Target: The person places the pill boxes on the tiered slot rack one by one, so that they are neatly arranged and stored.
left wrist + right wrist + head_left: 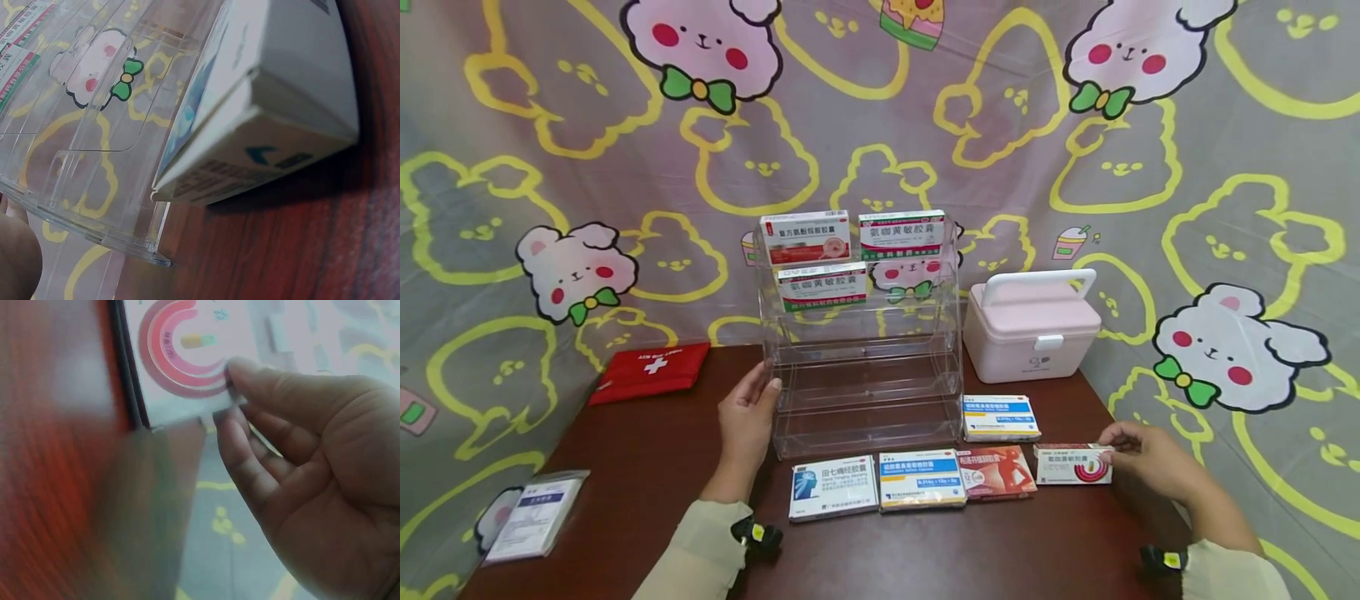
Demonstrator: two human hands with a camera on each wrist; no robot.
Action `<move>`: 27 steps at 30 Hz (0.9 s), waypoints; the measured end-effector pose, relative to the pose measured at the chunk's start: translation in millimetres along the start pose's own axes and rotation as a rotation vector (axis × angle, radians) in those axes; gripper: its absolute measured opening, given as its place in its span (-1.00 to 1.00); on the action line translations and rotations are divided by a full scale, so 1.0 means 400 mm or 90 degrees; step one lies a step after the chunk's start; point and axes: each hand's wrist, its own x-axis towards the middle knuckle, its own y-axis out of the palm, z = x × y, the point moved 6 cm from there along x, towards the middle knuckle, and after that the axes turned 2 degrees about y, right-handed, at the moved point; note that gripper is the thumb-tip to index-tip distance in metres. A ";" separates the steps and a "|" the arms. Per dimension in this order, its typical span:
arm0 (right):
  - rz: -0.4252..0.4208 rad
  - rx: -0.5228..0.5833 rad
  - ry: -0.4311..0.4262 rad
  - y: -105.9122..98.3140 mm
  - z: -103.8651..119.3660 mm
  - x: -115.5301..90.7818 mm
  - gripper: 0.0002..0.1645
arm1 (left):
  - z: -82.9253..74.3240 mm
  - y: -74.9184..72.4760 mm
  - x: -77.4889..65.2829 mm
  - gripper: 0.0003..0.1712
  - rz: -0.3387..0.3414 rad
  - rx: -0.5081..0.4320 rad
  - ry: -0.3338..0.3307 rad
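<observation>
A clear tiered display rack (867, 379) stands on the table, with several medicine boxes such as the red-and-white one (805, 239) on its upper tiers. My left hand (748, 423) grips the rack's left side edge; in the left wrist view part of that hand (19, 256) shows beside the clear plastic. At the right, my right hand (1157, 462) pinches the end of a white medicine box (1072, 467) with a red ring print. Thumb and fingers meet at the corner of this box (181, 394) in the right wrist view.
Before the rack lie a blue-and-white box (833, 490), a blue-striped box (922, 481) and a red box (1000, 473). Another blue-striped box (1000, 418) lies beside the rack. Around stand a pink handled case (1033, 329), a red first aid pouch (651, 372) and a wrapped white pack (535, 515).
</observation>
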 end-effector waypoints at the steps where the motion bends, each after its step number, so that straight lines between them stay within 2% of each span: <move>1: -0.005 -0.002 -0.005 -0.005 0.005 -0.004 -0.76 | -0.001 0.000 0.000 -0.49 -0.001 -0.002 0.002; 4: -0.017 -0.007 -0.009 -0.018 0.018 -0.008 -0.76 | -0.002 -0.001 0.000 -0.50 -0.003 -0.006 0.005; 8: -0.031 -0.006 0.008 -0.035 0.043 -0.002 -0.61 | -0.001 -0.002 -0.001 -0.49 -0.004 0.011 0.004; 12: -0.047 0.014 0.007 -0.040 0.103 0.020 -0.48 | 0.000 -0.002 -0.001 -0.49 -0.004 0.021 0.001; 17: -0.101 0.030 -0.046 -0.036 0.234 0.063 -0.46 | -0.001 -0.008 -0.002 -0.49 -0.008 0.017 -0.003; 22: -0.163 0.052 -0.142 -0.049 0.400 0.112 -0.53 | 0.002 -0.009 0.000 -0.50 -0.010 0.002 0.005; 27: -0.198 0.110 -0.225 -0.071 0.550 0.162 -0.62 | 0.008 -0.004 0.001 -0.49 -0.007 0.011 -0.001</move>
